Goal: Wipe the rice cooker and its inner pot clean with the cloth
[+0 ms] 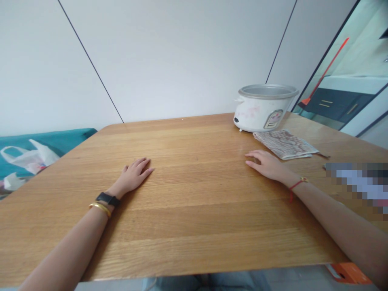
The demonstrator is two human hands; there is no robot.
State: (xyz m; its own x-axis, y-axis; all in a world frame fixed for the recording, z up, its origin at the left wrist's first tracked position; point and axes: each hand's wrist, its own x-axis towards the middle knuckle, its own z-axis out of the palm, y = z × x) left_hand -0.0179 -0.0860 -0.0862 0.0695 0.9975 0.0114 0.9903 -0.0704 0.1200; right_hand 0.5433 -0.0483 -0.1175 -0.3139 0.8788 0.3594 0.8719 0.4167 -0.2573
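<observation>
A: Hands, status?
B: Left hand (133,176) lies palm down on the table (194,218), fingers stretched out, nothing in it. Right hand (266,163) is flat too, fingers loose and extended, gripping nothing.
A: Nearest object?
B: Cloth (285,144), folded, flat on the table just beyond the right hand; near, not touching. The left hand has only bare wood around it.
A: Behind the cloth?
B: Cooker (263,108), white, upright, no lid on. The cloth's far edge lies at its foot; contact cannot be told. Pot interior not visible.
A: Progress?
B: Judgement: no handling under way. Cloth folded and unheld; neither hand touches the cooker.
A: Other entries?
B: Watch (107,199) and bangle (100,208) on the left wrist, red string (295,185) on the right. Bag (28,159) far left, off the table. Blurred patch at the right edge, not identifiable.
</observation>
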